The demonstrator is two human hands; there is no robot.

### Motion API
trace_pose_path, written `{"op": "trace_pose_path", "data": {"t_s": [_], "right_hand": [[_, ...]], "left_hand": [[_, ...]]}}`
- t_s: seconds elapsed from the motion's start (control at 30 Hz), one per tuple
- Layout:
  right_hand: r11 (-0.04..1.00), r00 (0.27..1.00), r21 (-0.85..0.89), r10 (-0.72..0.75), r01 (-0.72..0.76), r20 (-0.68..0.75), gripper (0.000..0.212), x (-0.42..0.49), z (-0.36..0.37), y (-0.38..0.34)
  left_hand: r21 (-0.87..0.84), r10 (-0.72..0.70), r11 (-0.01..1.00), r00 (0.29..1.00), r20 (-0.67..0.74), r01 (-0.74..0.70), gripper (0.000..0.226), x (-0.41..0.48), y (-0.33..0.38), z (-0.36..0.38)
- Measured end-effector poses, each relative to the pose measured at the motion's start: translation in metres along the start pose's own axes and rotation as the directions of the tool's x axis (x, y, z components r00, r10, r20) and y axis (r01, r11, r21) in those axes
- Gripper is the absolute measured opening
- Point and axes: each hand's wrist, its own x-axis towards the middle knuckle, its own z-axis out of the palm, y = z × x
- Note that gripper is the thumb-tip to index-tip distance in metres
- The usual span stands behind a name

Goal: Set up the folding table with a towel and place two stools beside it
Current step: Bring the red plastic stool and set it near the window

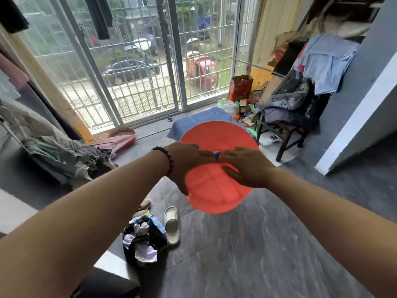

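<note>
Two hands (189,160) (247,168) gripping red stool (214,194), towelled table (193,123) just beyond, open floor (279,244) right

Bright daylight through the window (133,61); edges warped, slightly blurred.

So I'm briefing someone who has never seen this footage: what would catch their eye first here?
The bright red stool, held in mid-frame by the left hand and right hand. Behind it stands the blue-covered table before the big barred window, and clothes are heaped on a chair at right.
</note>
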Motion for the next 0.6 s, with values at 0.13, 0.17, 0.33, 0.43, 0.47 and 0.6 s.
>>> {"op": "trace_pose_path", "data": {"t_s": [0.13,0.17,0.33,0.43,0.47,0.6], "right_hand": [[1.000,1.000,0.002,0.009,-0.009,0.000,0.031,0.006,0.006,0.025],[1.000,1.000,0.008,0.015,-0.015,0.006,0.031,0.008,0.008,0.031],[0.997,0.992,-0.010,0.080,-0.079,0.097,0.035,0.025,0.021,0.069],[0.991,0.971,-0.046,0.134,-0.127,0.197,0.048,0.046,0.032,0.092],[0.988,0.961,-0.060,0.155,-0.145,0.229,0.056,0.055,0.035,0.100],[0.984,0.957,-0.057,0.179,-0.171,0.229,0.065,0.100,0.052,0.136]], "left_hand": [[0.008,0.027,1.000,1.000,0.004,-0.027,0.119,0.027,-0.014,-0.004],[0.009,0.032,0.999,0.999,0.004,-0.032,0.119,0.034,-0.019,-0.004],[0.003,0.052,0.999,0.999,-0.009,-0.052,0.121,0.074,-0.049,0.000],[-0.015,0.064,0.998,0.998,-0.004,-0.064,0.120,0.098,-0.076,0.004],[-0.020,0.066,0.998,0.998,-0.002,-0.066,0.120,0.106,-0.086,0.005],[-0.018,0.060,0.998,0.998,-0.015,-0.060,0.116,0.133,-0.136,0.010]]}}
